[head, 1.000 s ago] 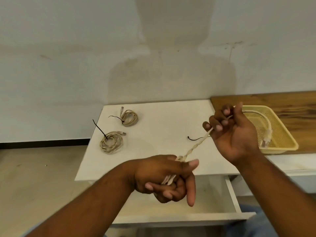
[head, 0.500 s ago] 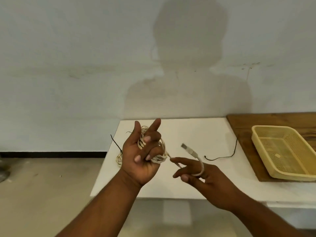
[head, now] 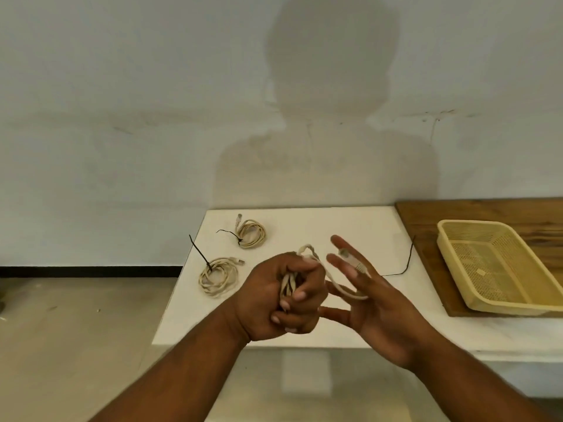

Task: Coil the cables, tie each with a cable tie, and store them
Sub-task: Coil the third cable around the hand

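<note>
Two tied beige cable coils [head: 217, 277] lie left on the white table [head: 320, 226], while the left hand [head: 274, 300] grips the third beige cable [head: 288, 284], its plug across the outspread right hand [head: 380, 309], with the black cable tie [head: 406, 263] and yellow mesh basket [head: 502, 309] unused at right.

head: worn high, near | faces forward-down over white flat-topped bench [head: 304, 220] toward pale wall [head: 122, 117] | edges probably lens-bent

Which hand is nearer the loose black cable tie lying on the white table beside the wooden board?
Right. The right hand, fingers spread, is just left of the loose black cable tie; the left hand, gripping the coiled beige cable, is farther left.
</note>
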